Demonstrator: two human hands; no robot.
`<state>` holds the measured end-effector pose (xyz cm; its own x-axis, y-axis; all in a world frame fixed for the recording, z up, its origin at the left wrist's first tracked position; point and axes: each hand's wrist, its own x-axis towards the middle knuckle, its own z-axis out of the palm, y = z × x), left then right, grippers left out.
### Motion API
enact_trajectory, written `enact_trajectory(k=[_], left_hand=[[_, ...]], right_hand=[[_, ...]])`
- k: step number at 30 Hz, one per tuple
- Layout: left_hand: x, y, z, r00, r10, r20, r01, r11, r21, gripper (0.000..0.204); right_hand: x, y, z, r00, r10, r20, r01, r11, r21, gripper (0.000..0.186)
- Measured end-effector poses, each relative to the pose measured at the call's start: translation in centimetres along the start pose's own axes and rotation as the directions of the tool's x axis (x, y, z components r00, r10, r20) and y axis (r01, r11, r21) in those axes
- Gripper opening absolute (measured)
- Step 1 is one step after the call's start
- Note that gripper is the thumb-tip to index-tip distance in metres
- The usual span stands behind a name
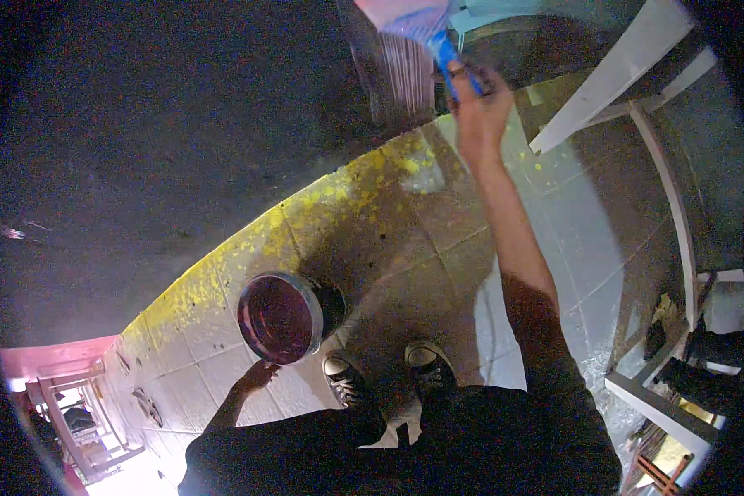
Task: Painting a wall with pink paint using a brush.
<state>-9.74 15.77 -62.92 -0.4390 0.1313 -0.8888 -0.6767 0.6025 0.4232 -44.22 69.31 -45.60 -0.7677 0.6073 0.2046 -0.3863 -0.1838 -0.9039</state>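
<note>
From where I stand, the person's right hand (481, 116) is up near the top of the frame, right of centre, its fingers closed around a blue-handled tool (445, 54). The tool's wide, pale head reaches the top edge, in front of a dark wall (182, 149); whether it touches, I can't tell. Pale streaks (405, 83) run down just below it.

The left hand (260, 376) is at lower left of centre, right at the lower edge of a round bucket (315, 318) with dark reddish contents. I can't make out whether those fingers grip the bucket or merely rest by it. The bucket is above and left of two dark shoes (347, 384) with pale toes.

Yellow spatters (314, 198) cover the tiled floor (471, 231) along the wall, and a white beam (616, 74) slants across the upper right.
</note>
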Motion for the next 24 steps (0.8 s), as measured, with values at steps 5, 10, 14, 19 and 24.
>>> enact_trajectory(k=[5, 10, 14, 19, 24], left_hand=[[1.2, -2.3, -1.0, 1.0, 0.026, -0.002, -0.025, 0.99, 0.137, 0.04], [1.0, 0.0, 0.0, 0.999, 0.033, -0.021, -0.031, 0.993, 0.116, 0.035], [1.2, -1.1, -0.6, 1.0, 0.024, -0.013, -0.024, 0.998, 0.05, 0.033], [2.0, -0.7, 0.0, 0.985, 0.162, -0.064, -0.155, 0.983, 0.101, 0.028], [2.1, -1.9, -0.7, 0.983, 0.174, 0.05, -0.177, 0.983, 0.044, 0.034]], right_hand=[[-2.3, 7.0, -1.5, 0.993, 0.084, 0.083, -0.11, 0.914, 0.39, 0.028], [-4.7, 10.0, -5.5, 0.953, 0.279, 0.116, -0.277, 0.96, -0.034, 0.022], [-6.8, 4.5, -6.2, 0.964, 0.244, 0.104, -0.2, 0.926, -0.321, 0.021], [-5.0, -0.9, -7.2, 0.97, -0.199, 0.137, 0.236, 0.905, -0.354, 0.022], [-0.1, -8.5, -2.9, 0.647, -0.656, 0.389, 0.739, 0.414, -0.531, 0.027]])
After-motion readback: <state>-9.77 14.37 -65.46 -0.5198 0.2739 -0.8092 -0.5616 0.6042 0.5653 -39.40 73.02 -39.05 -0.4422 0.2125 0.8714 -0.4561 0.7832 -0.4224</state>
